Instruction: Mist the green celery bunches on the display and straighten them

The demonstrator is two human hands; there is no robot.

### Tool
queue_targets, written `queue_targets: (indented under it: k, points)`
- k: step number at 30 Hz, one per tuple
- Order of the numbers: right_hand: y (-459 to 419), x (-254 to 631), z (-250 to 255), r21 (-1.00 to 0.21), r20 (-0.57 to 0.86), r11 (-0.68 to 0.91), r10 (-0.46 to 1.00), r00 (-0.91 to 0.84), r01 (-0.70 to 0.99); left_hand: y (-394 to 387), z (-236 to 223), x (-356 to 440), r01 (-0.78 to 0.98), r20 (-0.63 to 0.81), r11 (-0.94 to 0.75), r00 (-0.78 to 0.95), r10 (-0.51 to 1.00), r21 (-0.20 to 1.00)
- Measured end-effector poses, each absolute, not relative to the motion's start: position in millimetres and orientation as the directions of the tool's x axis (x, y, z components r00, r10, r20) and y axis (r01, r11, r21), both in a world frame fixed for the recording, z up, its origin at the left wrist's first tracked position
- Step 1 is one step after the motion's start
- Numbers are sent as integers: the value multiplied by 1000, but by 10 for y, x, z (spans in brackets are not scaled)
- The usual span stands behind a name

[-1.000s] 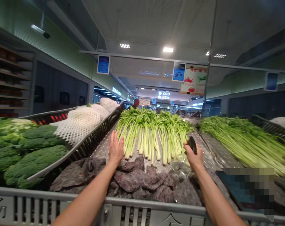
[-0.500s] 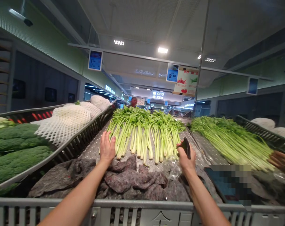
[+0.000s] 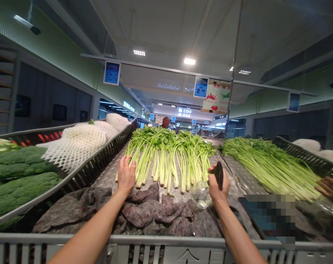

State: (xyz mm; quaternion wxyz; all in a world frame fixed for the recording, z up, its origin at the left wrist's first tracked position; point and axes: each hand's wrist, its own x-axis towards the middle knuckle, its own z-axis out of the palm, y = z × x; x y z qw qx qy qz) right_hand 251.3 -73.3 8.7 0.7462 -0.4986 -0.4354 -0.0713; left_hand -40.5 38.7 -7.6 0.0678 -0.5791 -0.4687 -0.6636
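Bunches of celery [image 3: 171, 161] lie side by side on a metal display surface, leaves away from me and pale stalk ends toward me. My left hand [image 3: 126, 173] is at the left edge of the celery, its fingers extended and nothing visible in it. On the right, my right hand [image 3: 219, 187] is closed around what looks like a clear spray bottle [image 3: 201, 195] with a black head. The bottle's round base faces me, just in front of the right-hand stalks. A crumpled grey-brown cloth [image 3: 155, 209] lies between my forearms, below the stalk ends.
To the left, a slatted black divider [image 3: 100, 154] borders broccoli [image 3: 26, 179] and produce in white foam nets [image 3: 78, 143]. A mirror [image 3: 265, 110] on the right reflects the celery. Along the front runs a grey slatted rail [image 3: 166, 239]. A person [image 3: 165, 121] is beyond the celery.
My hands have barely shifted, and the clear bottle still hangs from my right hand. In the background, the person has moved slightly right. The celery looks unchanged.
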Motion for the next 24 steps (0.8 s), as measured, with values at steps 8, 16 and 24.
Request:
queue_targets:
  k: [8,16,24]
  points:
    - [-757,2470,81,-655,747,491,308,588,575,360,-68,-395,647,841,-548,-319,438,531]
    - [-704,2442,80,-629,775,529,364,517,570,328,-61,-368,606,830,-571,-351,434,555]
    - [-408,1835,346,-572,820,643,445,359,509,322,-80,-395,609,820,-555,-349,454,566]
